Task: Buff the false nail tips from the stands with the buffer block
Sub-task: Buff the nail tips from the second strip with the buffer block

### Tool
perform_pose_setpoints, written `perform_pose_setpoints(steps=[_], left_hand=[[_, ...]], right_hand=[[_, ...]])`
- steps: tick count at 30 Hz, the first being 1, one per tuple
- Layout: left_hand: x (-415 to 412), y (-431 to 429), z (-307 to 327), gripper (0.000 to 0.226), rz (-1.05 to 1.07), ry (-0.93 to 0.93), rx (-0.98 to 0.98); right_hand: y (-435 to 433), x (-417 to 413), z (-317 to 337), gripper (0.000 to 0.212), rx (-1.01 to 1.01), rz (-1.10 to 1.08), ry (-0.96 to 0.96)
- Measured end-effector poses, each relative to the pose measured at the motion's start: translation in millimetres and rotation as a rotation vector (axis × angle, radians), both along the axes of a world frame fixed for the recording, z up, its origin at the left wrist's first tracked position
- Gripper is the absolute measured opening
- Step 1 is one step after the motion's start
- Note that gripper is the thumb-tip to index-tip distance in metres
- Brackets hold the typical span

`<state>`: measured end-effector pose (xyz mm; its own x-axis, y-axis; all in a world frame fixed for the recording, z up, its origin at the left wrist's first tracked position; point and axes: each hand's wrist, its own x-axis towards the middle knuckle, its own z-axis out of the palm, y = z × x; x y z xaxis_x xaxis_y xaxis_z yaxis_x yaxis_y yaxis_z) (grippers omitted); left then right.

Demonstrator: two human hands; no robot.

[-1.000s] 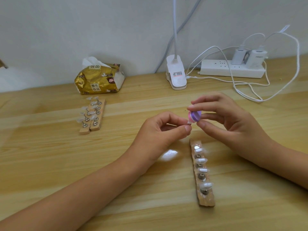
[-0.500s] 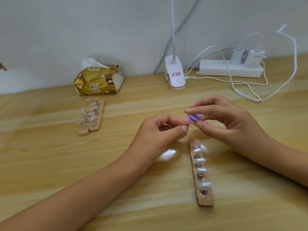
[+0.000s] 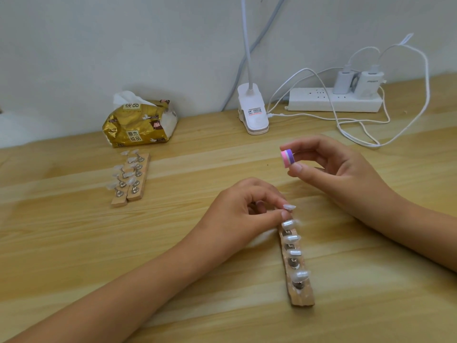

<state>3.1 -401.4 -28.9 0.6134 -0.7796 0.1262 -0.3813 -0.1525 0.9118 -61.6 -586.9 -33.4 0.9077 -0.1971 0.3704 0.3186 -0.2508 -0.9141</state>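
Left grip [image 3: 242, 211] pinches 1 nail tip [image 3: 288, 207] at the stand's [image 3: 303, 299] far end; right grip [image 3: 341, 169] holds the buffer block [image 3: 287, 158] above. Tip judged light, thin, slippery: pinch its sides.

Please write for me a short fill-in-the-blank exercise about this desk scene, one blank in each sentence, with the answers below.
1. The right hand pinches the buffer block, whose layers are pink and ____.
2. The left hand holds a nail tip at the ____ end of the near stand.
3. ____ chargers are plugged into the power strip.

Answers: purple; far; two.
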Motion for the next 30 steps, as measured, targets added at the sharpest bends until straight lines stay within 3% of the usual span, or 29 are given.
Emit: perform_pose_setpoints(steps=[5,11,20,25,30], left_hand=[[7,6,2,0.026,0.069,0.056,0.019],[8,13,3,0.021,-0.082,-0.138,0.122],[4,10,-2,0.013,-0.117,-0.139,0.096],[8,10,7,0.013,-0.074,0.090,0.117],[12,9,9,0.006,0.129,0.371,-0.175]], right_hand=[[-2,1,-1,0.029,0.044,-0.007,0.025],[-4,1,-2,0.030,0.130,-0.012,0.038],[-7,7,4,0.031,0.448,-0.005,0.151],[-8,7,8,0.030,0.507,0.001,0.168],[-9,5,11,0.032,0.564,0.035,0.125]])
